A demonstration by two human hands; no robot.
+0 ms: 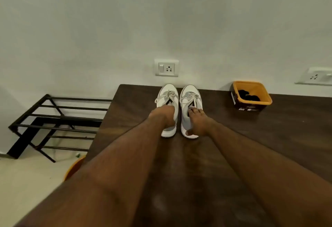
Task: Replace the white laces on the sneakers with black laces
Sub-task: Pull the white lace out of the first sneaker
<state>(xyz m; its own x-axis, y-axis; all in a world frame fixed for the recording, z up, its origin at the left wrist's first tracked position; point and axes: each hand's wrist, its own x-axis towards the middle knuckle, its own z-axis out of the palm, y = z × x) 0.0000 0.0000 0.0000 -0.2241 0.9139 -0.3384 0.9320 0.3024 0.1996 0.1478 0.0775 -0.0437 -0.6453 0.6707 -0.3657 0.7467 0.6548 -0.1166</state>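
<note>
Two white sneakers with white laces stand side by side on the dark table, toes toward the wall. My left hand (pixel 166 116) grips the left sneaker (pixel 167 97) around its collar, fingers curled into the opening. My right hand (pixel 196 122) holds the right sneaker (pixel 190 99), fingers over the tongue and thumb at the heel. Tied white laces (pixel 168 94) show on both shoes. Black laces (pixel 248 96) lie inside an orange tub at the right.
The orange tub (pixel 265 99) stands near the wall at the table's (pixel 269 137) back right. A black metal rack (pixel 53 124) stands on the floor to the left. Wall sockets (pixel 166 67) sit just above the table's back edge.
</note>
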